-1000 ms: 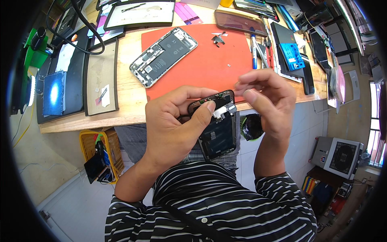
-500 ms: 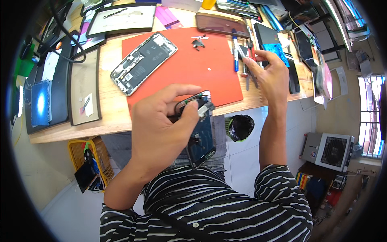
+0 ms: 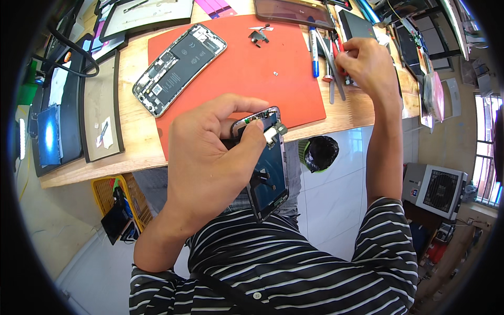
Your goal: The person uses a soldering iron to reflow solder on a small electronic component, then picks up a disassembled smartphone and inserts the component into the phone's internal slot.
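My left hand (image 3: 210,157) grips a detached phone screen panel (image 3: 269,173) by its top end, holding it over my lap below the table edge; its back faces me, with small connectors at the top. My right hand (image 3: 367,65) has reached to the right side of the table and its fingers close around the tools (image 3: 336,63) lying there, tweezers and a red-handled driver among them. An opened phone body (image 3: 176,68) with its battery showing lies tilted on the red work mat (image 3: 236,73). A small black part (image 3: 257,35) rests near the mat's far edge.
A wooden table (image 3: 131,147) carries framed panels and screens at the left (image 3: 100,110), a dark phone (image 3: 294,11) at the back, and a blue pen (image 3: 314,44). A black bin (image 3: 320,152) and a yellow crate (image 3: 123,202) stand on the floor; a grey box (image 3: 438,189) sits right.
My right hand left the screen panel and moved up and right to the tools. My left hand keeps the panel, which now hangs lower over my lap.
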Demonstrator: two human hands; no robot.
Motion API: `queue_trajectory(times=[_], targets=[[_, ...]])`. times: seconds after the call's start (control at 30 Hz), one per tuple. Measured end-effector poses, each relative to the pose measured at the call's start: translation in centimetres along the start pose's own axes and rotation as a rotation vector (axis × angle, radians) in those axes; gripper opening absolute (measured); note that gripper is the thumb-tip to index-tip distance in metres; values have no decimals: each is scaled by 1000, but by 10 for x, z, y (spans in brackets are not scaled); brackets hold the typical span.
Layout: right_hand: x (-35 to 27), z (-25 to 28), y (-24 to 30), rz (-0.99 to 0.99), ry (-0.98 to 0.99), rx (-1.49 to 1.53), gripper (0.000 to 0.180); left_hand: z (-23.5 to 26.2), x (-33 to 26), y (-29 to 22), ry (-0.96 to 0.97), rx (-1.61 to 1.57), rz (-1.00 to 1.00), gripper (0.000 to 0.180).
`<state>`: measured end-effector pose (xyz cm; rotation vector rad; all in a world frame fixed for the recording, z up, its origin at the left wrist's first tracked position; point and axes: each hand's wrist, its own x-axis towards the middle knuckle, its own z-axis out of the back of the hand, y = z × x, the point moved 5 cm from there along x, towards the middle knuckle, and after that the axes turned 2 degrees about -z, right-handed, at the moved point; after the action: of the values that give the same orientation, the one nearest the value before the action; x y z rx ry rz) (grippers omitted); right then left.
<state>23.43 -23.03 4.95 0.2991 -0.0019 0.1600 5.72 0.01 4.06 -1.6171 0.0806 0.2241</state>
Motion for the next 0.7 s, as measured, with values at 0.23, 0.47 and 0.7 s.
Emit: queue_trajectory(times=[0.23, 0.47, 0.7], targets=[[2, 12, -23, -48, -208, 250, 45, 0, 0, -1, 3, 35, -13, 19], [-30, 5, -26, -58, 16, 688, 55, -1, 0, -2, -29, 52, -23, 19], [-98, -8, -6, -50, 95, 1131, 20, -5, 1, -1, -37, 11, -57, 19]])
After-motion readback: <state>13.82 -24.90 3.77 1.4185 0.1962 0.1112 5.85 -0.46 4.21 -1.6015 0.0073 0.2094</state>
